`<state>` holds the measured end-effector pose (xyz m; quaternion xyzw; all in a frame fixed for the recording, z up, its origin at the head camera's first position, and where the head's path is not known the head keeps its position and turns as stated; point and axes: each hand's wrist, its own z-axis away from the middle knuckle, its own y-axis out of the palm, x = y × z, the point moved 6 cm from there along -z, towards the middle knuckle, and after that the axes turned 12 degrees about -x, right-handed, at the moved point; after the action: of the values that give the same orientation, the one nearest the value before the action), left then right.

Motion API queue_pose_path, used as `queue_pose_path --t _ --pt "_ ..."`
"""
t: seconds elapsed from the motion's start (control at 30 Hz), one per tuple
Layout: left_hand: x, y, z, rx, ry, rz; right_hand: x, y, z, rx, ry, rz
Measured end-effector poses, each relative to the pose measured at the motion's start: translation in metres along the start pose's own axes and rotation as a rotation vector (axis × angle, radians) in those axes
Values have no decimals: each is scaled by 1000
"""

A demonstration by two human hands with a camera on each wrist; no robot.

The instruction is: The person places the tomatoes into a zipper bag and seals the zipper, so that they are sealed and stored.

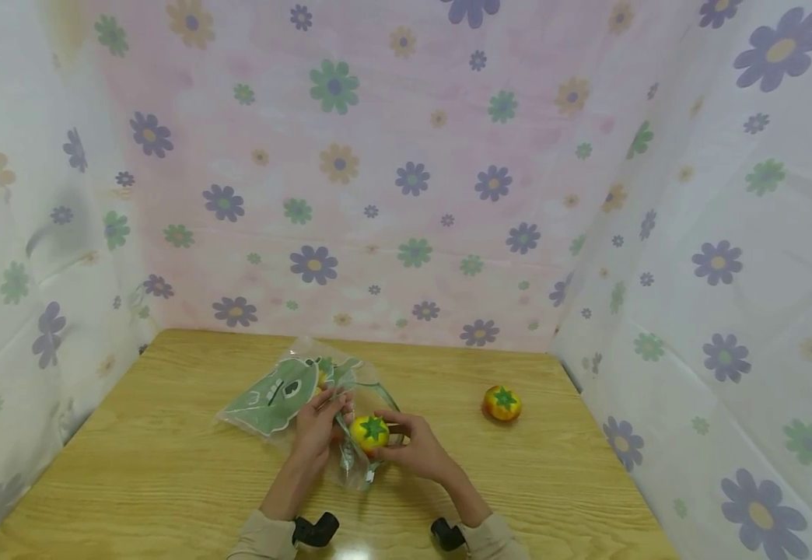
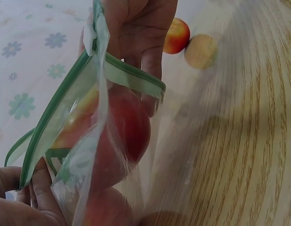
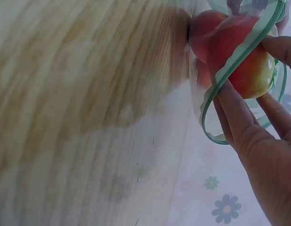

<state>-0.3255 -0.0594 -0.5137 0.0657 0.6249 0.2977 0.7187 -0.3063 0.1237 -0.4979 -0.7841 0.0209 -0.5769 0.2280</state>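
Observation:
My left hand [image 1: 318, 424] grips the rim of a clear zip bag [image 1: 266, 400] with a green cartoon face; in the left wrist view its fingers [image 2: 41, 188] sit beside the green-edged opening. My right hand [image 1: 416, 447] holds a yellow-and-red toy fruit [image 1: 369, 434] with a green star-shaped top, fingers and thumb around it. In the right wrist view this fruit [image 3: 253, 75] is in the mouth of the bag, and the right fingers [image 3: 235, 106] reach inside the green rim. More red fruit [image 3: 202, 35] shows through the plastic.
Another yellow-and-red toy fruit [image 1: 502, 404] sits on the wooden table [image 1: 518, 482], right of the hands. Flower-patterned cloth [image 1: 371, 155] stands behind the table and along both sides.

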Motion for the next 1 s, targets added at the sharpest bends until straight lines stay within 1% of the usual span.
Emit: queue_pose_path --t 0.07,0.17,0.27,0.4,0.57,0.7,0.93,1.0 --pt "1 1 -1 0 -2 3 0 0 1 12 13 -8" --pt "1 2 0 1 -11 8 -1 0 0 20 10 -10" --pt "0 3 3 9 -16 12 0 1 0 16 -5 -4" --pt "-1 4 4 19 -8 17 3 2 -2 9 -20 -3" --pt "-3 4 4 14 -3 38 4 5 -5 -6 -14 6" --pt "-3 3 3 14 -2 34 2 8 -6 -13 -8 16" --pt "-3 2 4 2 3 29 -4 12 -7 23 36 9" --pt "-3 3 4 -4 7 29 -3 13 -6 31 34 -2"
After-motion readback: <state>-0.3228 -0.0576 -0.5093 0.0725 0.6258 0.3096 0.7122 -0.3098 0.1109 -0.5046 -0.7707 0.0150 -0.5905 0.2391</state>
